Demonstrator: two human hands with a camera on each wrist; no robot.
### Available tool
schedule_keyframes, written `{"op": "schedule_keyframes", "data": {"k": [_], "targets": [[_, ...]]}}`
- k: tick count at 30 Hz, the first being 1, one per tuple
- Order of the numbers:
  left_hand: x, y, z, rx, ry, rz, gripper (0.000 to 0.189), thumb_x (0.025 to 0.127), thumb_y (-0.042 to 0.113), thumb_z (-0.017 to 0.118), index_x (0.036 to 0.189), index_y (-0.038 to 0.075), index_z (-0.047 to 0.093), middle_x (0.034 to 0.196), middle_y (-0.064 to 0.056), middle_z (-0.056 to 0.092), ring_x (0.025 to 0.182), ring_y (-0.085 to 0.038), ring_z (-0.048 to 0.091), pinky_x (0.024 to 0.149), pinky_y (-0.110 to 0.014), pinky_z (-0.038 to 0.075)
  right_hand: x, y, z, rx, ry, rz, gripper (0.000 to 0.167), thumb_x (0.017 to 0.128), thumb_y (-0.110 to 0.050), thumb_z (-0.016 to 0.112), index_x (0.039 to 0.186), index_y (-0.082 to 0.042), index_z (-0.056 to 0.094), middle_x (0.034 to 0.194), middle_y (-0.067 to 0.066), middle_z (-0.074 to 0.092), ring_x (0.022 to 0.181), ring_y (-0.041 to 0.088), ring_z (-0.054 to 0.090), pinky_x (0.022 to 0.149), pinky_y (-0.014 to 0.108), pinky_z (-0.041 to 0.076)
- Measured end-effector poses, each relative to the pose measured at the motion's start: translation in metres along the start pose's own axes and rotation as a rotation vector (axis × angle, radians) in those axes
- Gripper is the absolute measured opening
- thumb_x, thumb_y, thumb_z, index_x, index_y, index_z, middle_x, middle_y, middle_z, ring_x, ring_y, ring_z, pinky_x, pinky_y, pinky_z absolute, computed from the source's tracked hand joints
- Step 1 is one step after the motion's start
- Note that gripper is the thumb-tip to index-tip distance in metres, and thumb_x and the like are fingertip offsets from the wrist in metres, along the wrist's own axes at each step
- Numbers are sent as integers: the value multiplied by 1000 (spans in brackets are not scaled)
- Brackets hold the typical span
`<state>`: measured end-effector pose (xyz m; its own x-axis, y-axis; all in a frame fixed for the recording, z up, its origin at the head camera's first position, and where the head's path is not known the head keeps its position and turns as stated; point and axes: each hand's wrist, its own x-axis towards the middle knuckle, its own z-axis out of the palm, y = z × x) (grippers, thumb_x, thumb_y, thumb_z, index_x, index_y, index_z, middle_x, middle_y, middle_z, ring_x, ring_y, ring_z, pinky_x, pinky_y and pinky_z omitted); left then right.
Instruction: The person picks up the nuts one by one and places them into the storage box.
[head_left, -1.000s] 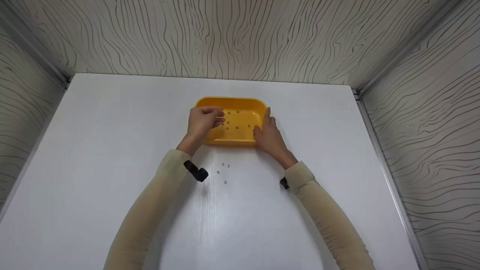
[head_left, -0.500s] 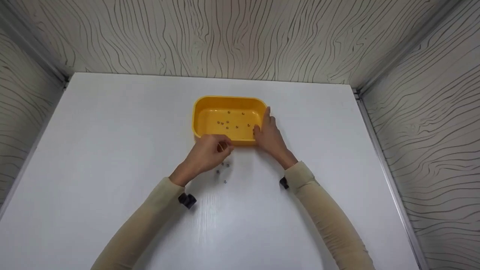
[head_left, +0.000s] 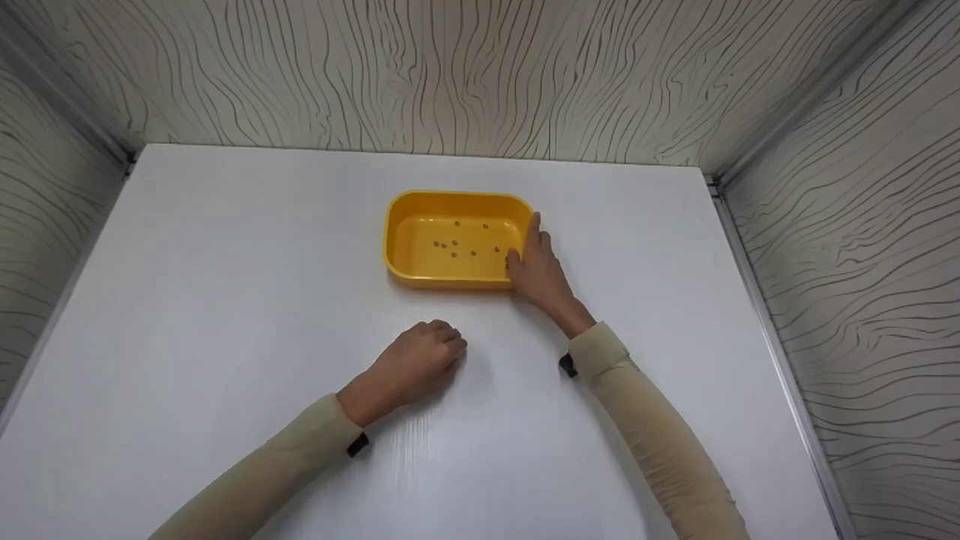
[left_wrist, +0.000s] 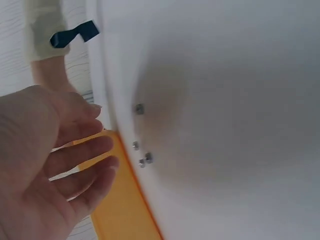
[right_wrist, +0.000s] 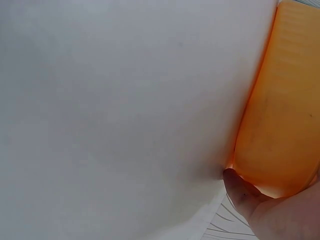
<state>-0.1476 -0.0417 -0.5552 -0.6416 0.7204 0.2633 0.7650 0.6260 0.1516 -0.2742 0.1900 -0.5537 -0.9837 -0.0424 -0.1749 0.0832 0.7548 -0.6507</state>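
My left hand [head_left: 411,369] is over the white table, in front of the yellow plastic tray [head_left: 442,284]. Its fingers are loosely bent with nothing between them in the left wrist view. Several small metal nuts, one of them this nut [left_wrist: 140,109], lie on the table just beyond those fingertips; in the head view the hand covers them. My right hand [head_left: 546,279] grips the tray's right end, thumb over the rim on the inside and fingers along the outside. Several more small nuts [head_left: 454,243] are scattered on the tray's floor, some close to the right thumb.
The white table [head_left: 225,300] reaches to a wood-grain patterned wall [head_left: 450,82] at the back, with similar panels at both sides. Dark wrist camera mounts [head_left: 358,444] stick out at both cuffs.
My left hand has come out of the tray, passed over its front rim and moved down toward me over the nuts on the table. The right hand has stayed on the tray.
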Motion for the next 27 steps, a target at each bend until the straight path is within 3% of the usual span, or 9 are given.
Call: {"op": "schedule_keyframes", "data": {"k": [6, 11, 17, 21, 27], "targets": [[-14, 2, 9, 210, 21, 119, 23, 85, -5, 79, 103, 8, 78, 100, -1, 79, 96, -15, 74, 80, -27, 62, 0, 1, 0, -7, -1, 7, 83, 110, -31, 45, 168, -11, -11, 167, 26, 27, 116, 31, 54, 109, 48, 48], [-19, 5, 11, 313, -68, 190, 31, 84, -1, 83, 112, 9, 77, 105, 0, 78, 103, -13, 74, 78, -24, 63, 0, 1, -1, -3, -4, -4, 83, 110, -30, 44, 168, -10, -11, 166, 26, 28, 115, 31, 54, 109, 48, 47], [-21, 7, 11, 432, -138, 233, 23, 86, 3, 83, 107, 11, 77, 96, 2, 75, 86, -10, 71, 65, -22, 60, 0, 0, -1, -1, -15, 0, 83, 110, -31, 43, 168, -11, -12, 166, 25, 28, 115, 30, 54, 108, 47, 48], [-22, 7, 12, 470, -155, 248, 20, 89, 5, 80, 108, 10, 77, 97, 1, 76, 83, -10, 71, 63, -22, 60, 1, -1, 0, -3, -9, 2, 83, 111, -32, 44, 168, -11, -12, 166, 25, 28, 116, 30, 54, 110, 48, 48], [-22, 7, 15, 533, -71, 305, 10, 90, 5, 78, 99, 10, 77, 91, 0, 75, 79, -9, 68, 59, -19, 57, 1, 2, 0, -7, -3, -11, 83, 110, -30, 44, 168, -11, -12, 165, 26, 28, 114, 31, 53, 106, 47, 48]]}}
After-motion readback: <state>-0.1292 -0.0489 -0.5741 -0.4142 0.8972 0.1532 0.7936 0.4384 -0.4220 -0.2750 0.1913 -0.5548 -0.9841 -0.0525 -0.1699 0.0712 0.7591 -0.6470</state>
